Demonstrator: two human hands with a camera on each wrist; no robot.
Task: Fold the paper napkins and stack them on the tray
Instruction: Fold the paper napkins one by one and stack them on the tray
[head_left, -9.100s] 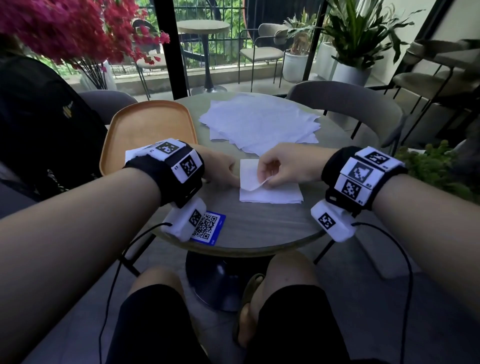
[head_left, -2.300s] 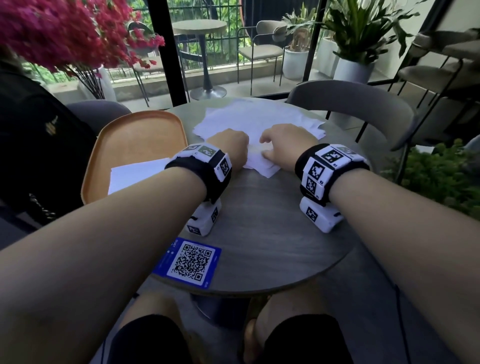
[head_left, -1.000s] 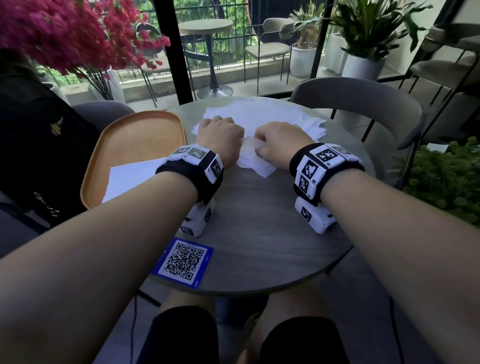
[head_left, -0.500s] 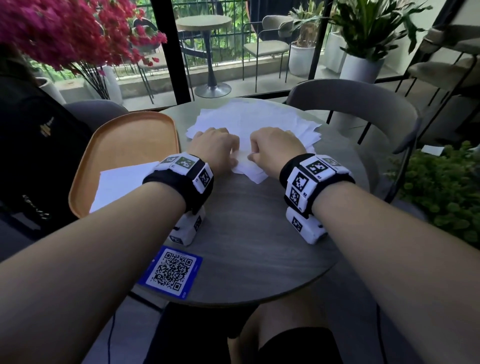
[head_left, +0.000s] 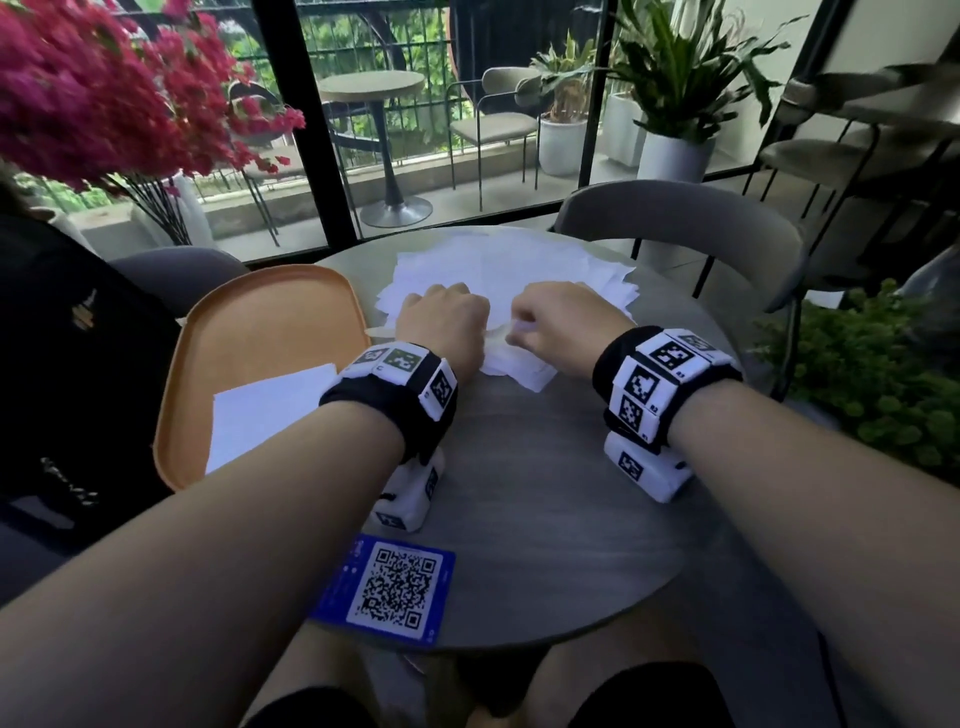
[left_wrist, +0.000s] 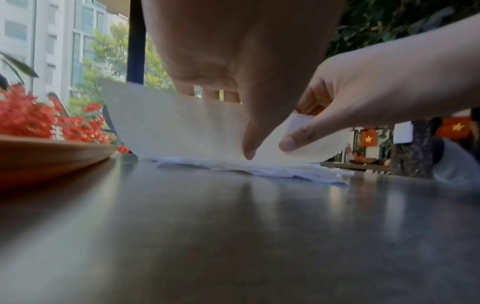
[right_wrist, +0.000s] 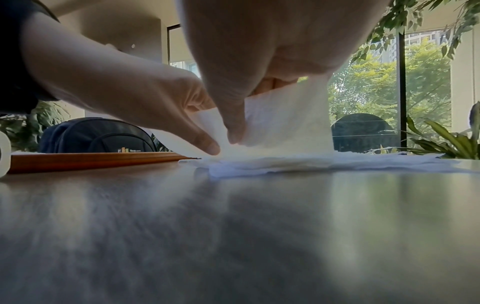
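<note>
A loose pile of white paper napkins lies at the far side of the round table. My left hand and right hand sit side by side at the pile's near edge, fingers curled. Each pinches the top napkin between thumb and fingers. That sheet curls up off the pile while the sheets under it stay flat. Folded napkins lie on the orange tray at the left.
A blue QR card lies near the table's front edge. A grey chair stands behind the table at right, a dark bag left of the tray. Pink flowers hang at upper left.
The folded napkin from the table middle now lies on the tray. Both hands have reached to the pile, and over the last second have lifted the top sheet's near edge.
</note>
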